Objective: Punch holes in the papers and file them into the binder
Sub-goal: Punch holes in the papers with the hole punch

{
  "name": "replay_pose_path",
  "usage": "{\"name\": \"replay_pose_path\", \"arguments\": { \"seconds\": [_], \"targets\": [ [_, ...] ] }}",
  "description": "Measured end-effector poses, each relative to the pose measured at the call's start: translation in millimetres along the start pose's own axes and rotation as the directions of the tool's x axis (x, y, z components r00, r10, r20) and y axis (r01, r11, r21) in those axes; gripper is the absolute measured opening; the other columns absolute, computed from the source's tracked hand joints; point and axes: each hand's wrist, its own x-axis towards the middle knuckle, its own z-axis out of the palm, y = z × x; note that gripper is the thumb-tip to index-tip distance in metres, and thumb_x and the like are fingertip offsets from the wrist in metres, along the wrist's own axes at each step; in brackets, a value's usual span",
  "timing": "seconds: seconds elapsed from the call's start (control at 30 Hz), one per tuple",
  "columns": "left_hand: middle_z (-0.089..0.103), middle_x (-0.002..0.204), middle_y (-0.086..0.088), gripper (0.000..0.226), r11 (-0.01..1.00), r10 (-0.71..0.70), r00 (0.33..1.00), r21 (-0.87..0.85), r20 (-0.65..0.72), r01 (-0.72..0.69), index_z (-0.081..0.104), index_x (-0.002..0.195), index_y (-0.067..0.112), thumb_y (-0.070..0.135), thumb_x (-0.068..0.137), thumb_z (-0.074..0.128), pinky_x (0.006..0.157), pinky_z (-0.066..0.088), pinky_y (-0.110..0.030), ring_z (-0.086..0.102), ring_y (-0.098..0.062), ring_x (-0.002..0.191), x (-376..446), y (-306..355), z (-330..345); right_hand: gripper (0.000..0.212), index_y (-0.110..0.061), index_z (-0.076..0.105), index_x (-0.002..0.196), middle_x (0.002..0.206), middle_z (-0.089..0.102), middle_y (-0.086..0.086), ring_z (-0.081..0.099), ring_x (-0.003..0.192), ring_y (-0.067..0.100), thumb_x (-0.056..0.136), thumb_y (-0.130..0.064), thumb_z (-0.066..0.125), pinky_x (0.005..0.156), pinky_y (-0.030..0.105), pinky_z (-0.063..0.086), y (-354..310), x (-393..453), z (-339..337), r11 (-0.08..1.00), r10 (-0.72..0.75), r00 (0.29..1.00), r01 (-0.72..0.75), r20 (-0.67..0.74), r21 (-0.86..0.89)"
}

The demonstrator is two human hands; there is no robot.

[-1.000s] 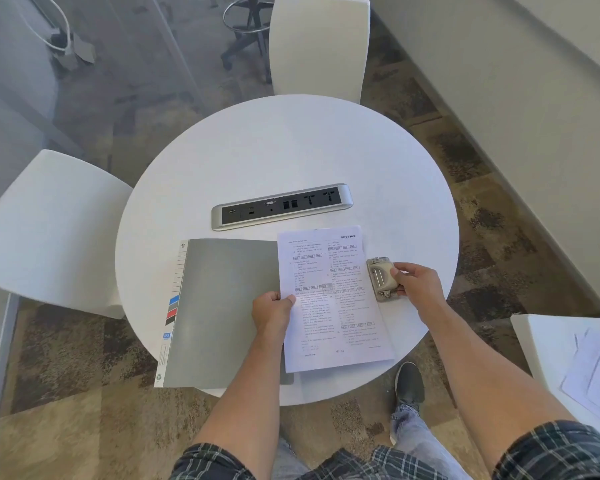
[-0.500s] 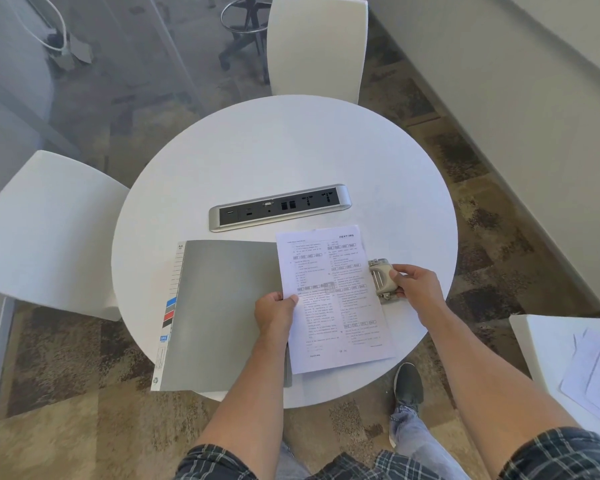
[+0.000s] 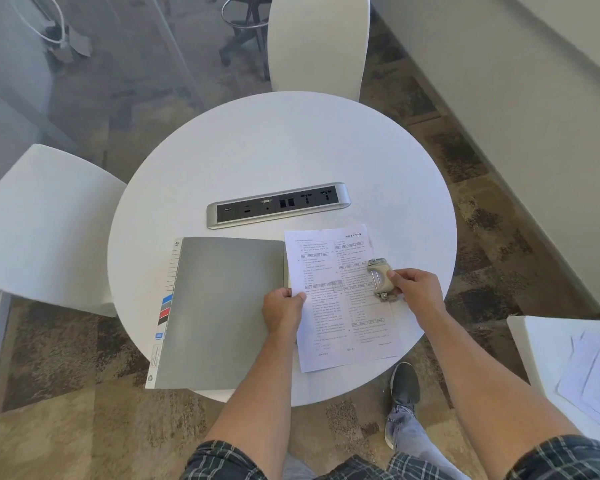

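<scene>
Clearly early: my right hand (image 3: 414, 289) grips the punch (image 3: 381, 279) on the paper's (image 3: 340, 306) edge, left hand (image 3: 282, 308) pinching it. Binder (image 3: 219, 306) lies shut; filing remains.

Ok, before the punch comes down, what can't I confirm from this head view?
- Sheet count: the papers show only the top page.
- Insertion depth: the hole punch covers the paper's right edge.
- Rings: the closed grey binder hides them.
- Print: too small to read.
- Right hand fingertips: tucked behind the punch.
</scene>
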Motion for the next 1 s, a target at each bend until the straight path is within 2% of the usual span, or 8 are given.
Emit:
{"name": "replay_pose_path", "arguments": {
  "seconds": [0.1,0.23,0.4,0.53,0.7,0.87,1.0],
  "targets": [
    [0.076,0.073,0.003,0.015,0.999,0.01,1.0,0.034,-0.022,-0.009,0.07,0.07,0.016,0.014,0.083,0.075,0.073,0.065,-0.041,0.077,-0.027,0.077,-2,2,2,0.018,-0.02,0.08,0.079,0.059,0.071,-0.001,0.062,0.065,0.015,0.093,-0.032,0.077,0.071,0.036,0.049,-2,0,-1,0.997,-0.009,1.0,0.009,-0.002,-0.077],
    [0.075,0.07,0.005,0.015,0.999,0.008,0.999,0.042,-0.035,-0.006,0.07,0.068,0.016,0.015,0.083,0.075,0.07,0.063,-0.039,0.077,-0.028,0.078,-4,4,3,0.027,-0.019,0.078,0.071,0.063,0.075,0.0,0.069,0.07,0.02,0.089,-0.038,0.079,0.069,0.036,0.052,-6,0,-2,0.983,-0.002,1.0,0.0,-0.014,-0.186],
    [0.076,0.073,0.002,0.01,0.998,0.021,0.999,0.056,-0.043,-0.019,0.073,0.073,0.012,0.015,0.083,0.075,0.071,0.063,-0.04,0.076,-0.028,0.077,-6,4,0,0.031,-0.015,0.077,0.071,0.066,0.076,0.003,0.075,0.071,0.023,0.089,-0.04,0.079,0.066,0.032,0.05,-12,-2,-4,0.966,-0.034,0.999,0.032,-0.002,-0.255],
    [0.075,0.071,0.004,0.013,0.998,0.023,0.998,0.058,-0.057,-0.02,0.073,0.072,0.012,0.016,0.084,0.075,0.068,0.062,-0.036,0.072,-0.024,0.07,-7,4,-1,0.026,-0.014,0.077,0.076,0.071,0.077,0.006,0.071,0.063,0.015,0.09,-0.035,0.079,0.066,0.032,0.051,-16,-3,-4,0.96,-0.031,0.999,0.033,0.012,-0.276],
    [0.075,0.072,0.004,0.013,0.998,0.02,0.998,0.061,-0.059,-0.016,0.073,0.073,0.01,0.015,0.085,0.075,0.069,0.062,-0.037,0.07,-0.022,0.068,-6,5,0,0.027,-0.01,0.076,0.076,0.066,0.076,0.006,0.065,0.051,0.005,0.09,-0.034,0.079,0.056,0.026,0.048,-24,3,-6,0.931,-0.003,1.0,0.009,0.019,-0.365],
    [0.076,0.075,0.002,0.012,0.998,0.015,0.998,0.07,-0.053,-0.011,0.073,0.074,0.011,0.015,0.085,0.074,0.07,0.062,-0.037,0.074,-0.025,0.073,-5,8,0,0.034,-0.005,0.076,0.078,0.065,0.076,0.006,0.068,0.063,0.016,0.087,-0.038,0.08,0.063,0.032,0.051,-25,8,-5,0.923,0.067,0.997,-0.054,0.023,-0.382],
    [0.076,0.076,0.001,0.011,0.996,0.017,0.999,0.087,-0.042,-0.013,0.072,0.075,0.012,0.014,0.085,0.073,0.069,0.061,-0.035,0.075,-0.026,0.077,-5,11,0,0.038,-0.003,0.074,0.075,0.06,0.075,0.004,0.067,0.06,0.015,0.085,-0.039,0.083,0.065,0.035,0.055,-23,12,-4,0.924,0.067,0.998,-0.053,0.022,-0.378]
  ]
}}
